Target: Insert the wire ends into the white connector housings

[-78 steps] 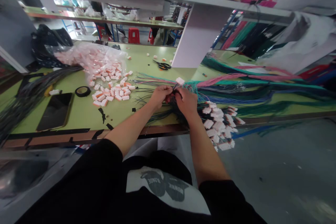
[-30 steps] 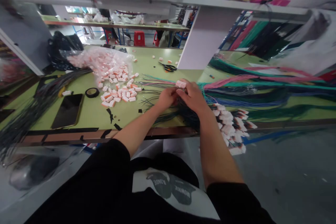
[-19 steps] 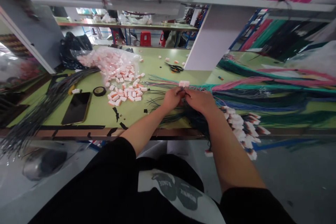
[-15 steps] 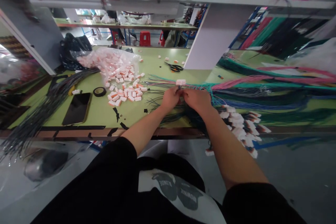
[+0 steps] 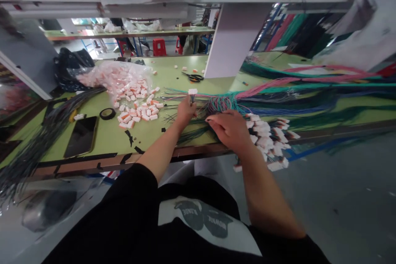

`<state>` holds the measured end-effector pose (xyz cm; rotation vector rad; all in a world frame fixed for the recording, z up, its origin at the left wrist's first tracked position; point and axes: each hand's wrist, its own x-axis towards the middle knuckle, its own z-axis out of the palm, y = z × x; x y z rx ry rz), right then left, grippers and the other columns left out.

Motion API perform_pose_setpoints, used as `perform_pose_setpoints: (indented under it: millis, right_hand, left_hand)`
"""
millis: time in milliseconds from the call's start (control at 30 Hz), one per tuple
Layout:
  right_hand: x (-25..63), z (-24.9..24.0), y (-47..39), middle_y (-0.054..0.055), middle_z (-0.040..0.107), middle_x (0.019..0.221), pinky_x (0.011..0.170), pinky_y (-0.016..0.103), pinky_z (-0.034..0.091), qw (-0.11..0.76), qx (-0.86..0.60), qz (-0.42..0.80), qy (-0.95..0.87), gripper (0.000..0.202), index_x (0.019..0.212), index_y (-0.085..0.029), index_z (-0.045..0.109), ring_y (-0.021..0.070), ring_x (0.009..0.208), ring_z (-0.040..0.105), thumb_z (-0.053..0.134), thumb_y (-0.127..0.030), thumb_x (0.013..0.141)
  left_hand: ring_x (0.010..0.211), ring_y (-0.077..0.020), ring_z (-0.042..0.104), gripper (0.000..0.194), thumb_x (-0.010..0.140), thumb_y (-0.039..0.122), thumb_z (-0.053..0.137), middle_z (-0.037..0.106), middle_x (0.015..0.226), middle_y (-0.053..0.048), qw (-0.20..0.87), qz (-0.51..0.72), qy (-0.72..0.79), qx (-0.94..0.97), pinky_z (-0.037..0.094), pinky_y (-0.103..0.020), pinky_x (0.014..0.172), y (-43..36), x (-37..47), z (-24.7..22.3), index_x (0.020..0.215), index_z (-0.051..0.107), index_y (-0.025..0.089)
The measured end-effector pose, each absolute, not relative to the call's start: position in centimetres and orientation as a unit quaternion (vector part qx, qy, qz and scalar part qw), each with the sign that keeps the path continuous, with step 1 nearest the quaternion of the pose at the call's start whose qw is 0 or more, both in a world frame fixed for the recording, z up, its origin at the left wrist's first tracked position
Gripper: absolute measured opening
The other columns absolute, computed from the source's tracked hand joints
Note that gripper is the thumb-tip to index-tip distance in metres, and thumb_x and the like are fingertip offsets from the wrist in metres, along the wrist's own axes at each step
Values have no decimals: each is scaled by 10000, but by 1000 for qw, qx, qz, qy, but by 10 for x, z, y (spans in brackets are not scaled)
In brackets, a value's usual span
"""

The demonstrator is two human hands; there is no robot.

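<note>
My left hand [image 5: 186, 111] is closed on thin wires just below a white connector [image 5: 192, 91], which stands upright above the fingers. To its right, my right hand [image 5: 230, 128] is bent over the wire bundle, fingers curled; whether it pinches a wire is too small to tell. Green and pink wires [image 5: 224, 102] fan out between and behind the hands. A cluster of white connectors with orange parts [image 5: 262, 132] hangs on wires over the table edge, beside my right wrist. Loose white and orange connectors [image 5: 140, 113] lie in a pile left of my left hand.
On the green table [image 5: 167, 64] are a clear bag of connectors [image 5: 114, 75], black-handled scissors [image 5: 194, 77], a phone [image 5: 81, 137], black tape [image 5: 107, 113] and a dark wire bundle [image 5: 46, 140] at the left. A white upright panel [image 5: 230, 41] stands behind the hands.
My hands have moved apart, the right one drawing back toward me and opening a little. The left still holds the wires with the connector. The view has shifted to the right.
</note>
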<state>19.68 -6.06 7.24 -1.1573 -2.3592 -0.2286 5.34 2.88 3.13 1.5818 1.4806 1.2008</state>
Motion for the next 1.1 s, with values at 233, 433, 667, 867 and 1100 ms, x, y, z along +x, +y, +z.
perform_pose_setpoints:
  millis: [233, 433, 667, 867, 1100]
  right_hand:
    - [261, 43, -98, 71, 700, 765, 705, 360, 432, 363, -497, -79, -785, 340, 878, -225, 679, 221, 745, 617, 357, -332, 863]
    - [275, 33, -123, 59, 704, 793, 710, 369, 452, 370, -517, -64, -770, 325, 879, -251, 672, 216, 752, 624, 360, -338, 870]
    - [269, 26, -127, 65, 698, 759, 685, 350, 454, 369, -498, -53, -783, 340, 847, -223, 675, 210, 737, 615, 358, -341, 875]
    - [265, 22, -128, 61, 683, 699, 657, 339, 449, 358, -494, -44, -791, 367, 833, -216, 680, 205, 681, 597, 350, -368, 878]
    - [255, 23, -129, 46, 690, 682, 649, 321, 444, 356, -465, -51, -809, 357, 840, -201, 679, 187, 656, 586, 353, -338, 889]
  left_hand:
    - [463, -133, 481, 75, 820, 177, 436, 437, 438, 47, 295, 413, 552, 662, 354, -212, 592, 22, 57, 39, 792, 505, 184]
    - [927, -215, 548, 147, 733, 220, 621, 546, 710, -51, 178, 351, 511, 764, 374, -233, 761, 17, 97, 74, 630, 526, 175]
    - [627, -148, 538, 251, 734, 253, 585, 505, 516, -11, 302, 272, 433, 805, 397, -229, 613, 34, 156, 59, 510, 519, 159]
    - [480, -97, 452, 257, 634, 43, 535, 389, 381, 36, 378, 300, 428, 764, 388, -214, 559, 37, 166, 38, 412, 468, 154]
    - [416, -45, 465, 150, 725, 17, 441, 466, 459, 54, 471, 347, 423, 692, 394, -148, 471, 28, 147, 46, 681, 534, 125]
